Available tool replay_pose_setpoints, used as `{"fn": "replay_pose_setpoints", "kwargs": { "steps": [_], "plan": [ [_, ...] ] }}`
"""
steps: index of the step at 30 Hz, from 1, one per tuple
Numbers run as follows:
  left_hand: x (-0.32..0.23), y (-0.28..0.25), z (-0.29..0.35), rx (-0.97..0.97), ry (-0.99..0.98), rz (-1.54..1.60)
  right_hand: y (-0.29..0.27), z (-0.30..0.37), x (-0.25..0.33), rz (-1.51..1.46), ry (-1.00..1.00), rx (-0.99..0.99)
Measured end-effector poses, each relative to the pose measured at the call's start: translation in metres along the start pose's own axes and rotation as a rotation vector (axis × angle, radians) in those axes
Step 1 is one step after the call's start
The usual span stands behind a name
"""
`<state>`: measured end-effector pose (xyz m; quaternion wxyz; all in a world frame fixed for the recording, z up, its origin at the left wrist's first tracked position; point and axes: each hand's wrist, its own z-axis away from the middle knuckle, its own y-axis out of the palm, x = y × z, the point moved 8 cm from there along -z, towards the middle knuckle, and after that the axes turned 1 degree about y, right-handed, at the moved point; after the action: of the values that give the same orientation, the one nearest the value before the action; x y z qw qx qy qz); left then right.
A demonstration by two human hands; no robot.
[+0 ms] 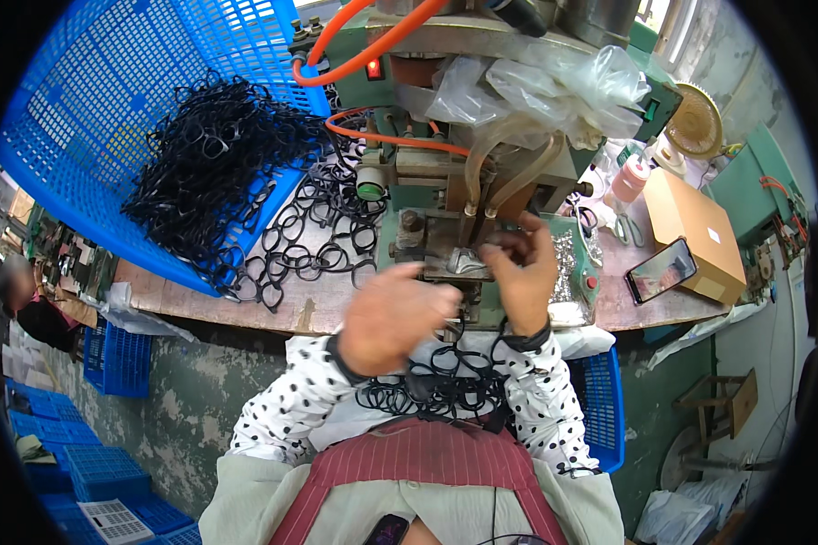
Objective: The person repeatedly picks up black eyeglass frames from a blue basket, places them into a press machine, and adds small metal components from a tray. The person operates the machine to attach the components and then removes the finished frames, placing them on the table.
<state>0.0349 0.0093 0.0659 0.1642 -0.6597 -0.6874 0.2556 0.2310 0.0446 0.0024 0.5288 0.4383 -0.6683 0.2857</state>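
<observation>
Right hand (529,280): fingers bent, narrow gap, at the shiny metal piece (464,262) under the press (423,165). Left hand (389,320): blurred, nearer the body. Can't tell either grip. Black loops (218,136) heaped left of the hands. Looks like loading or unloading; next move calls for clear fingers.

It was a factory workshop: a bench-mounted machine (420,165) with orange hoses (316,80), a blue crate (73,100) heaped with black rings (214,150), stacked crates (105,472), a worn green floor (200,409) and, seemingly, a co-worker (44,318) at the dim left edge.
</observation>
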Motion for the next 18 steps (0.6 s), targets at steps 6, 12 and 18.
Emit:
{"fn": "replay_pose_setpoints", "kwargs": {
  "steps": [6,12,18],
  "plan": [
    [-0.011,0.053,-0.001,0.114,0.058,0.097,-0.097,-0.020,-0.023,0.604,-0.157,-0.345],
    [-0.007,0.055,0.001,0.104,0.042,0.068,-0.131,-0.013,-0.061,1.102,-0.278,-0.160],
    [-0.007,0.056,0.002,0.095,0.005,0.075,-0.119,-0.004,-0.069,1.209,-0.292,-0.184]
  ]
}}
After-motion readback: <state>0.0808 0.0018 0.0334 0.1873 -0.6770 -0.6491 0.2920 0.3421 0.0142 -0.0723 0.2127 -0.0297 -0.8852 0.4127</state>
